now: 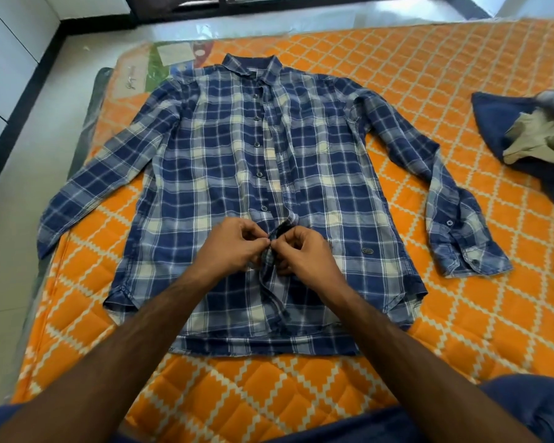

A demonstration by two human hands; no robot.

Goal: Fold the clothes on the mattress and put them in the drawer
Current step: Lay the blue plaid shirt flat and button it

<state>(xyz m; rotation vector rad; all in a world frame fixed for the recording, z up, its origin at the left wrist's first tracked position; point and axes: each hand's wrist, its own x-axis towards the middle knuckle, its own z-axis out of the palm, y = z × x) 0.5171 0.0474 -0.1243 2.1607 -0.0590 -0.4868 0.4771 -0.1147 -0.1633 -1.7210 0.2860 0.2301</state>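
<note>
Fingers of my left hand (pixel 237 247) and right hand (pixel 301 251) pinch the front placket of the blue-and-white plaid cotton shirt (pixel 205 161), spread flat on the orange quilted mattress (pixel 397 68); a slipped button risks bunching the fabric.

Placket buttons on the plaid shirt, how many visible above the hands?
5, in a line down the plaid shirt placket. The left hand and right hand pinch the placket lower down and may hide more.
</note>
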